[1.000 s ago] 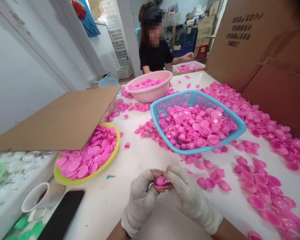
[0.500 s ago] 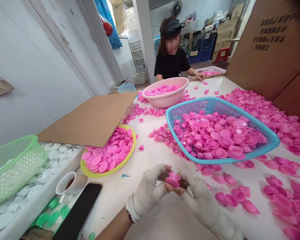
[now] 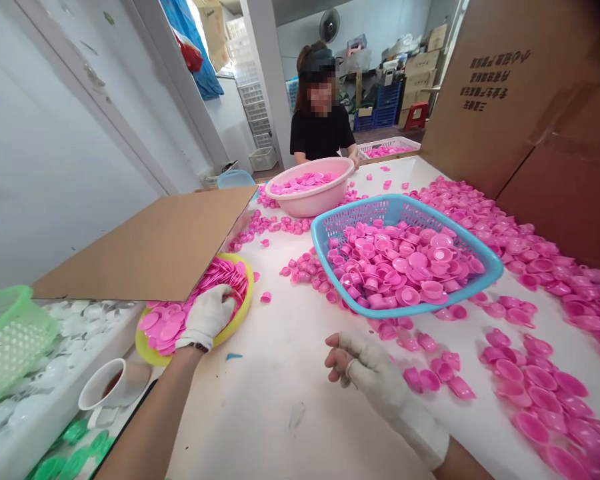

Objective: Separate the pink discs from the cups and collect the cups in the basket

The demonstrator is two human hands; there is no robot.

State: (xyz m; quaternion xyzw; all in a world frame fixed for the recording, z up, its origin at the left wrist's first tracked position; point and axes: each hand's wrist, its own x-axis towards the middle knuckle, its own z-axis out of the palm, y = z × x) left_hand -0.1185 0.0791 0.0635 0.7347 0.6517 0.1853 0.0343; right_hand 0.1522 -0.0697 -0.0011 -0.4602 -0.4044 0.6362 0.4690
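Observation:
My left hand (image 3: 209,315), in a whitish fingerless glove, reaches into a yellow basket (image 3: 251,293) of flat pink discs (image 3: 170,328). Its fingers bend down among the discs; their tips are hidden, so I cannot tell whether it grips any. Over the white table, my right hand (image 3: 367,367), gloved alike, hovers with fingers curled in toward the thumb and nothing visible in them. Small pink toy cups (image 3: 433,373) lie just to its right. Beyond it stands a blue basket (image 3: 495,270) heaped with pink toy cups and saucers (image 3: 405,260).
A cardboard sheet (image 3: 145,243) overhangs the yellow basket. At left are a cup of dark liquid (image 3: 125,385), a green basket (image 3: 10,340) and white pieces (image 3: 35,373). A pink basin (image 3: 310,203) stands before another person (image 3: 323,127). A cardboard box (image 3: 520,100) borders the right.
My left hand has moved from the middle into the yellow basket. The pink toy cup and saucer have left my hands. My right hand stays near the middle. The other person's arm has drawn in.

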